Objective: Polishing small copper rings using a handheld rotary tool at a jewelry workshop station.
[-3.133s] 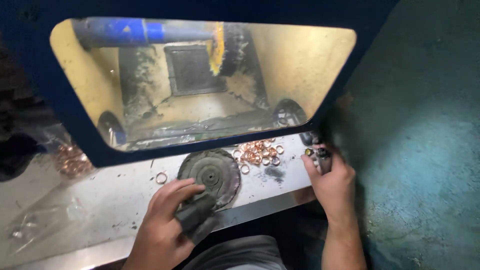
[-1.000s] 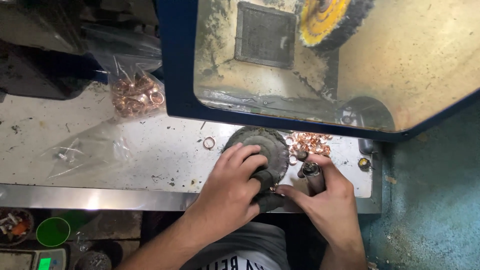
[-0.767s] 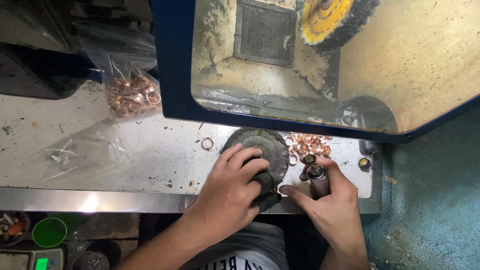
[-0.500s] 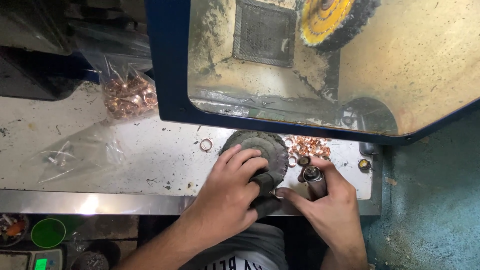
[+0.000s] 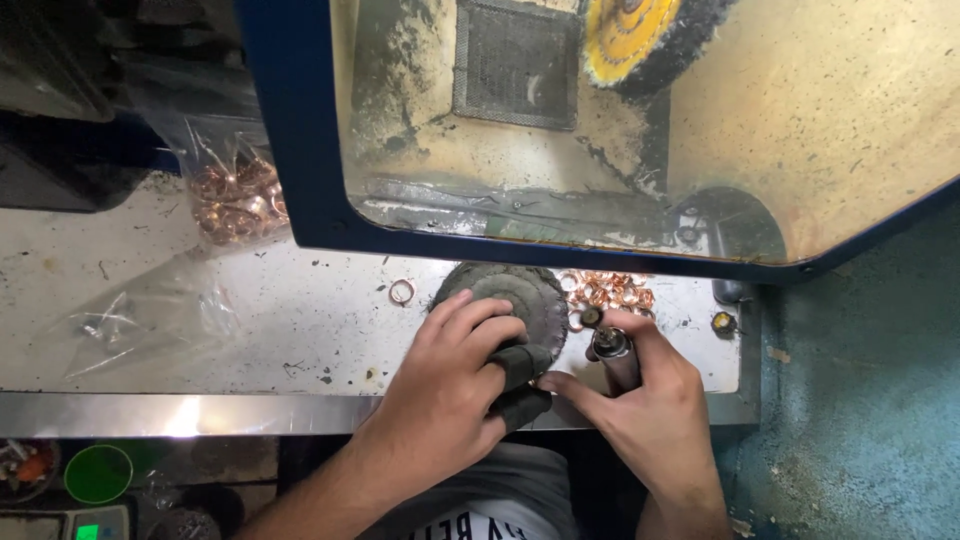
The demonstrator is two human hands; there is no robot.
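My left hand (image 5: 445, 395) rests on the front edge of a dark round cloth disc (image 5: 525, 295) lying on the metal bench; two fingers wear dark fabric finger covers (image 5: 520, 385) and pinch something small I cannot make out. My right hand (image 5: 650, 410) is closed around a metal cylindrical tool (image 5: 615, 352) held upright, its index finger reaching left to meet my left fingertips. A small pile of copper rings (image 5: 610, 292) lies just behind the right hand.
A blue-framed cabinet window (image 5: 300, 150) shows a yellow buffing wheel (image 5: 630, 35) inside. A clear bag of copper rings (image 5: 235, 195) lies back left, one loose ring (image 5: 401, 291) left of the disc, an empty plastic bag (image 5: 140, 315) farther left. Bench front edge (image 5: 200, 415) is near.
Three seconds ago the right hand was at the bench's right edge; it came left to meet the left hand. Over the last second both hands stay nearly still; the view shifted slightly.
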